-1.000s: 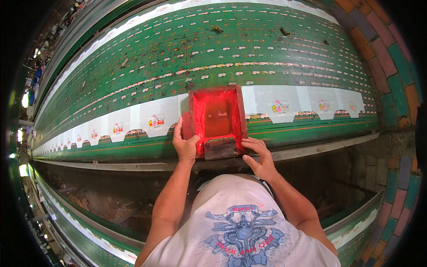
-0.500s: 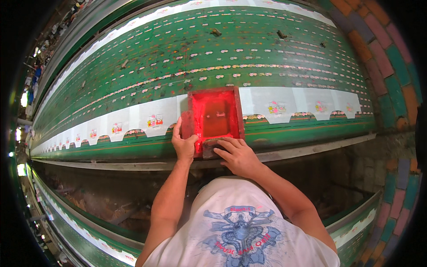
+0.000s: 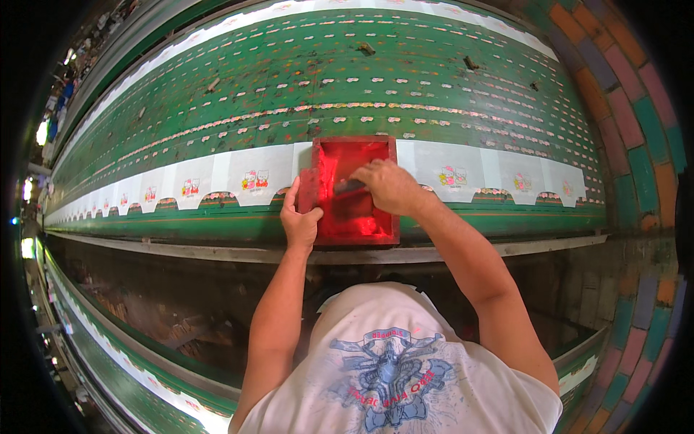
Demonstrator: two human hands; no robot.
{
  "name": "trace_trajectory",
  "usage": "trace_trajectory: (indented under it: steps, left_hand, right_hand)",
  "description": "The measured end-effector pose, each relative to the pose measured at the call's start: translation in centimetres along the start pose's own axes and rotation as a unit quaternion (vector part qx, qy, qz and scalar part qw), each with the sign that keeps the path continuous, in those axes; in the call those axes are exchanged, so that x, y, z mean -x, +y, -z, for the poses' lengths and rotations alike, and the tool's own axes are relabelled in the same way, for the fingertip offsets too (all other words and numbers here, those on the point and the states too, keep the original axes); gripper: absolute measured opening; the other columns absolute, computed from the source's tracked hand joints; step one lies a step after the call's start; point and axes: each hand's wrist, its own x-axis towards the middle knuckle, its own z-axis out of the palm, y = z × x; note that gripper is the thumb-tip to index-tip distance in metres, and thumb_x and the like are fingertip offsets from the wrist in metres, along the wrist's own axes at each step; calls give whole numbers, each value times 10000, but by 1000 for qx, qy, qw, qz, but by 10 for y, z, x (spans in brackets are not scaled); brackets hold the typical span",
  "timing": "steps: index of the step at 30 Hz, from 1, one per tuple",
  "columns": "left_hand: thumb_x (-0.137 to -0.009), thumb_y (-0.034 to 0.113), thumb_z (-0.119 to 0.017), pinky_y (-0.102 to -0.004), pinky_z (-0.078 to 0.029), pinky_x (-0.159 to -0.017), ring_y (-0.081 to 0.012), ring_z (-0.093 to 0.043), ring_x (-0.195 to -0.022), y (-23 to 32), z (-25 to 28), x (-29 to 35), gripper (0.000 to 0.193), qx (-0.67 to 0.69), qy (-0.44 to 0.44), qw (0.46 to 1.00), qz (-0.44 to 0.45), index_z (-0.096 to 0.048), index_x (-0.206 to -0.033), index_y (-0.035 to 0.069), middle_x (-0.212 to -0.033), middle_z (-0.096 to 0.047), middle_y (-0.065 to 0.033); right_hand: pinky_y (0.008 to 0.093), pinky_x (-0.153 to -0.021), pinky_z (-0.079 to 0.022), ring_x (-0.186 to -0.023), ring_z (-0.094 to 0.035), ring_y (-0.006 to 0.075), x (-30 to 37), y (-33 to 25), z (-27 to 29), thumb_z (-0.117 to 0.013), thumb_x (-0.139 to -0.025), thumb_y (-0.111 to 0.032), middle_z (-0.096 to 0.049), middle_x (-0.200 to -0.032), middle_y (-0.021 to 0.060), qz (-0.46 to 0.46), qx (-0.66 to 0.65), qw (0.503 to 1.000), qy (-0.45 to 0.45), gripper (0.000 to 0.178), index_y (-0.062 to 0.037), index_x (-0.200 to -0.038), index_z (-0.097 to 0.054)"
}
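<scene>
A long green tabletop (image 3: 434, 79), streaked with old paint marks, curved across the workshop from nine o'clock to three o'clock, and a strip of white cloth pieces (image 3: 217, 177) bearing small coloured cartoon prints ran along its near edge. A wall of painted bricks (image 3: 643, 116) in orange, teal and purple stood at the three o'clock side, and a second green bench (image 3: 108, 362) lay lower down towards seven o'clock.

At the centre of the strip sat a red printing frame (image 3: 354, 217), lying flat on the cloth and covering one white piece, with printed pieces just beside it at nine o'clock and at three o'clock. The person's left hand (image 3: 301, 220) gripped the frame's left rail, thumb up along the wood and fingers curled around the lower corner. The right hand (image 3: 389, 186) lay inside the frame near its top, at about one o'clock from the frame's middle, fingers closed over a dark scraper (image 3: 349, 187) pressed against the wet red screen. Red ink shone brightest near the frame's lower edge.

Both bare forearms reached up from six o'clock, above a white shirt (image 3: 390, 362) with a grey-blue graphic on its front. A pale metal rail (image 3: 181, 251) ran beneath the tabletop's near edge, and beyond it, under the tabletop, the space was dark.
</scene>
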Motion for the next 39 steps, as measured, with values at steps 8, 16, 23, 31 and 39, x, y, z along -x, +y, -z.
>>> trace_trajectory:
  steps: [8, 16, 23, 31, 39]
  left_hand:
    - [-791, -139, -711, -343, -519, -1177, -192, -664, -1364, -5, 3, 2, 925, -8, 7, 1000, -1, -529, -1685, 15, -1554, -654, -92]
    - [-807, -135, -753, -376, -513, -1211, -214, -643, -1411, -9, 3, 3, 930, -3, 5, 1000, -12, -495, -1692, -8, -1582, -633, -125]
    - [-871, -15, -812, -411, -468, -1257, -257, -616, -1452, -6, 10, 0, 864, -17, -5, 1000, -21, -498, -1676, -42, -1613, -607, -190]
    - [-879, -35, -767, -411, -462, -1266, -276, -597, -1479, -17, 5, 0, 870, -120, -3, 990, -78, -469, -1697, -24, -1635, -595, -184]
    - [-800, -93, -766, -377, -539, -1165, -276, -576, -1504, -20, 6, -6, 929, -97, -6, 992, -74, -497, -1685, -8, -1650, -581, -190]
  right_hand:
    - [497, -1008, -535, -1113, -726, 344, -15, 5, -21, -724, -874, -26, -779, -1195, 114, -53, 47, 996, 60, 491, -99, -1358, -763]
    - [465, -938, -519, -1039, -708, 314, 28, -53, -29, -701, -903, -73, -781, -1256, 126, -33, 52, 993, 101, 467, -90, -1363, -784]
    - [448, -945, -522, -1078, -707, 311, 55, -94, -31, -699, -915, -93, -760, -1296, 121, -57, 50, 994, 79, 459, -97, -1366, -783]
    - [500, -1066, -532, -1223, -693, 331, 73, -123, -29, -803, -871, -112, -732, -1398, 120, -111, 23, 993, 24, 542, -112, -1411, -765]
    - [537, -1224, -460, -1453, -590, 418, 96, -141, -33, -890, -931, -272, -665, -1536, 164, -163, -53, 979, 111, 556, -102, -1440, -749]
